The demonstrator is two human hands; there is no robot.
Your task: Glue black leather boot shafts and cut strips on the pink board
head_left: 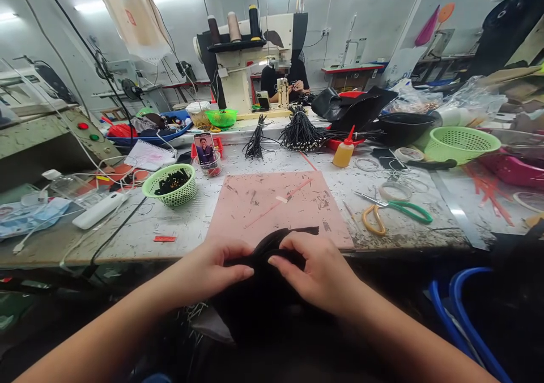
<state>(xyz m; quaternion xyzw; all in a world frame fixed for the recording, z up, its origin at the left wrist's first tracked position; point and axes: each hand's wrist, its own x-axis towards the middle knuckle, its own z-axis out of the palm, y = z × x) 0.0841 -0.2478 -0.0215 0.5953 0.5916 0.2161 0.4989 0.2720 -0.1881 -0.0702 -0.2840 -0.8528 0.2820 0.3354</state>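
Note:
Both my hands pinch a piece of black material (272, 238) at the table's front edge. My left hand (216, 267) grips it from the left, thumb on the near side. On the other side, my right hand (314, 264) has thumb and fingers closed on the same piece. The upper edge curves between the hands, and one strip end sticks out to the right. Below, the dark material blends into my lap, so its full shape cannot be made out. A pink cutting mat (276, 201) lies just beyond the hands.
Scissors (391, 206) with green and orange handles lie right of the mat. A glue bottle (344, 149) stands behind them. Left is a green basket (172, 187) of black pieces beside a phone (205, 149). Bundled black cords (300, 131) lie near a sewing machine (238, 83); a person sits behind.

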